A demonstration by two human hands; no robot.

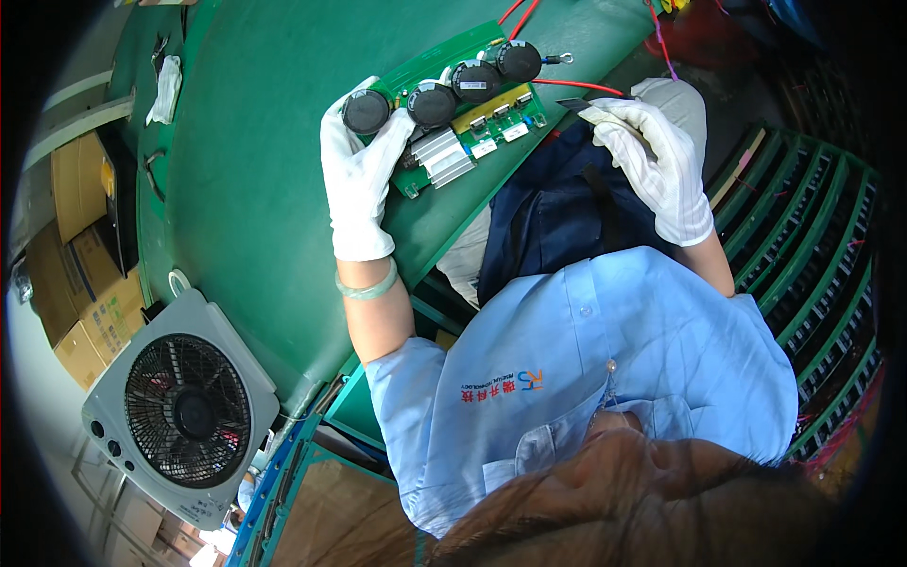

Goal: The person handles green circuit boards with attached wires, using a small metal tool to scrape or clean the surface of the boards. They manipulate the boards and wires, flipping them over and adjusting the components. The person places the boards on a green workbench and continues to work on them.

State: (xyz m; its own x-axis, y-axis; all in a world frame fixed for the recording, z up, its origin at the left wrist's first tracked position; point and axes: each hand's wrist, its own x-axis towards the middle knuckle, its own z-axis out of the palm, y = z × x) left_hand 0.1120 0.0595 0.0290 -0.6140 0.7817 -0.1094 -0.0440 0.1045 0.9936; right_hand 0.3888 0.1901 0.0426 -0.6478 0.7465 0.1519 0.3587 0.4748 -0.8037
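Note:
In a white glove, my left hand (363, 184) grips the left end of a green circuit board (425, 72), held tilted over the green table (250, 180). Several round black capacitors (432, 104) stand in a row along the board. A finned silver heat sink (442, 159) sits on its near side, beside small white blocks. My right hand (658, 165), also gloved, is closed at the right of the board, above my lap. Its fingers pinch a small dark, flat, pointed piece (573, 103); I cannot tell what kind. Red wires (578, 85) run past the board's right end.
A grey box fan (189, 411) stands left of the table. Cardboard boxes (90, 274) are stacked behind it. A white cloth or glove (165, 90) lies near the table's far-left edge. Green slatted racks (803, 227) curve along my right side.

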